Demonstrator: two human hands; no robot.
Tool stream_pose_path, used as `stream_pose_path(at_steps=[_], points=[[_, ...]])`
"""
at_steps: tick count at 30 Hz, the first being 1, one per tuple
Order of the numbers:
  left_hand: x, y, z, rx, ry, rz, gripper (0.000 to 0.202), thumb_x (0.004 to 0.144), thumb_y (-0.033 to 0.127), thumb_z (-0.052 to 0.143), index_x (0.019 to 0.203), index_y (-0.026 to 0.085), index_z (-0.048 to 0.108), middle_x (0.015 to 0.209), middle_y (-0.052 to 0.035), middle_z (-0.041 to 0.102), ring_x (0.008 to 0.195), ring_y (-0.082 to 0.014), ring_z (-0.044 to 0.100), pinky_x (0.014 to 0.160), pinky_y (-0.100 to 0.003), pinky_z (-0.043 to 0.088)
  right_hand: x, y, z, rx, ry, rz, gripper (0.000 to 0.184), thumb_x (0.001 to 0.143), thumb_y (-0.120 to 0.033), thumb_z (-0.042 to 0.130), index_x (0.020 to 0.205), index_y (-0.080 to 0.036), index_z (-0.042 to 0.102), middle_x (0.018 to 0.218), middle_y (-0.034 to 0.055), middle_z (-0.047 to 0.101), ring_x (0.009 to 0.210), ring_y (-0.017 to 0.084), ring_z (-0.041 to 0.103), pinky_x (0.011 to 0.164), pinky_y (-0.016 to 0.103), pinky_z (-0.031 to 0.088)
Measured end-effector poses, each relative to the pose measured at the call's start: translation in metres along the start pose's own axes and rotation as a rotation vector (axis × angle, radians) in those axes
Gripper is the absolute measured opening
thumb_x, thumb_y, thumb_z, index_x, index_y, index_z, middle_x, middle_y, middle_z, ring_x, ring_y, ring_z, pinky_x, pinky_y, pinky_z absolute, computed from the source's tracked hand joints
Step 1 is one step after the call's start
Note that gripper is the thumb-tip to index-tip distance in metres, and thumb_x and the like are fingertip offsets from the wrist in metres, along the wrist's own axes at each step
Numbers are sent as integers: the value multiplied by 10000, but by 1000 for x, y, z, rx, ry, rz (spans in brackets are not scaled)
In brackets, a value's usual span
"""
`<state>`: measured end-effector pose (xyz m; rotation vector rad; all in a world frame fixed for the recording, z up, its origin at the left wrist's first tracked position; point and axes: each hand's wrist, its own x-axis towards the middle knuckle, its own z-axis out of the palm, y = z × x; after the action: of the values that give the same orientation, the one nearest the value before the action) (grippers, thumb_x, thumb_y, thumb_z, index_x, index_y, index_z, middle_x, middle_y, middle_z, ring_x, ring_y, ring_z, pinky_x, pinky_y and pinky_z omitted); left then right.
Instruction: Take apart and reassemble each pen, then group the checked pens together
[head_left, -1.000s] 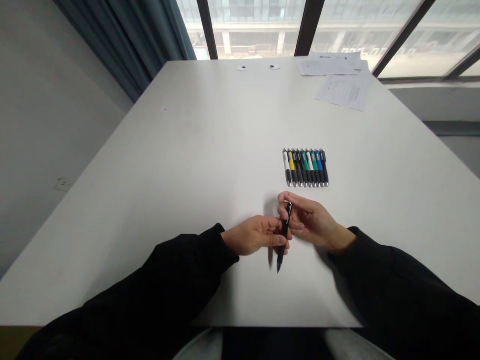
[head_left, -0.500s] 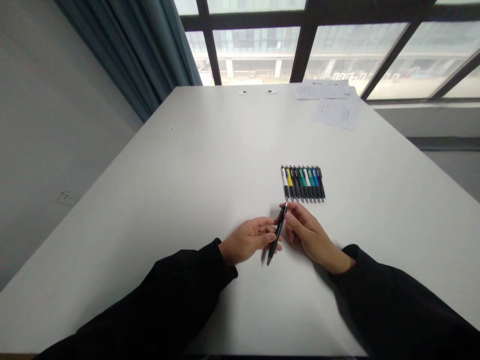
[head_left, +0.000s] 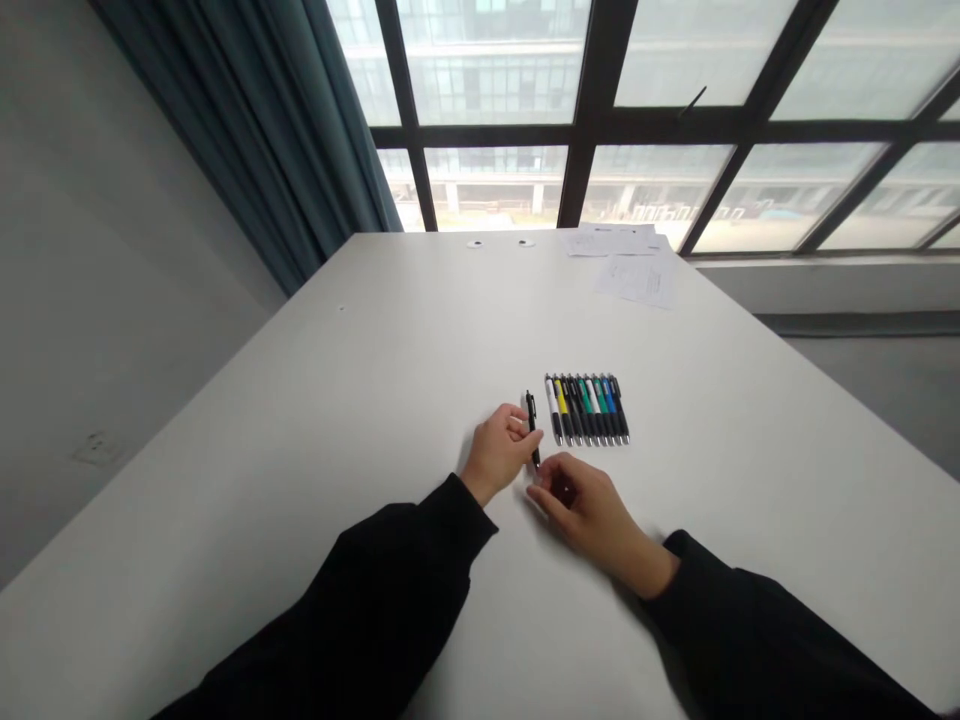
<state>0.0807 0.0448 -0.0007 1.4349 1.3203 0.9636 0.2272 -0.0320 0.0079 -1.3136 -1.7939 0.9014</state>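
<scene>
A black pen (head_left: 532,412) with a clip stands out from my left hand (head_left: 498,447), its clicker end pointing away from me and its tip towards me. The thumb and fingers of that hand are closed on the pen's middle. My right hand (head_left: 589,508) is just below the tip, thumb and index finger curved with a small gap between them. Whether a fingertip touches the pen is hard to make out. Beside the held pen, to its right, a neat row of pens (head_left: 587,410) lies side by side, in white, yellow, black, green and blue.
The white table (head_left: 390,400) carries printed papers (head_left: 637,277) at its far right and two small white oval pieces (head_left: 526,243) near the far edge. Behind it are a window (head_left: 495,185) and a dark blue curtain (head_left: 300,130).
The black pen has turned so its clicker end points away, and it has moved left of the row. My right hand has come down to its tip end. The view has tilted up.
</scene>
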Motion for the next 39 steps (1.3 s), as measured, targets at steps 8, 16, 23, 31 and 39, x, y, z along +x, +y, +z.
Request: stream_pose_path(at_steps=[8, 16, 23, 31, 39], points=[[44, 10, 19, 473, 37, 201, 12, 769, 171, 662, 779, 171, 656, 576, 19, 608, 555, -132, 557, 629, -261, 411, -2, 3, -6, -25, -70, -74, 136, 901, -239, 567, 773, -195, 548, 705, 6, 569, 626, 138, 478, 581, 262, 383], [42, 5, 17, 574, -3, 385, 218, 927, 320, 555, 899, 143, 678, 767, -70, 649, 740, -185, 606, 756, -309, 462, -2, 1, -13, -74, -64, -120, 130, 919, -243, 547, 803, -190, 569, 729, 18, 587, 646, 145, 505, 605, 274, 409], [39, 12, 19, 840, -286, 906, 673, 811, 624, 608, 1332, 202, 551, 1459, -137, 472, 1393, -348, 339, 1155, -548, 228, 38, 56, -72, -445, 532, -42, 145, 863, -283, 605, 913, -149, 632, 839, 69, 585, 687, 179, 527, 690, 330, 458], [56, 10, 39, 988, -484, 824, 847, 822, 800, 378, 1518, 324, 302, 1607, -64, 276, 1469, -444, 142, 1059, -800, 15, 54, 82, -81, -547, 487, 36, 161, 847, -248, 590, 886, -142, 705, 841, 84, 673, 727, 197, 598, 753, 338, 483], [55, 10, 41, 1006, -477, 822, 705, 906, 696, 357, 1509, 332, 319, 1593, -57, 313, 1469, -416, 186, 1080, -780, 67, 53, 83, -82, -541, 466, 33, 207, 854, -274, 581, 770, -151, 726, 837, 86, 679, 721, 189, 626, 738, 322, 493]])
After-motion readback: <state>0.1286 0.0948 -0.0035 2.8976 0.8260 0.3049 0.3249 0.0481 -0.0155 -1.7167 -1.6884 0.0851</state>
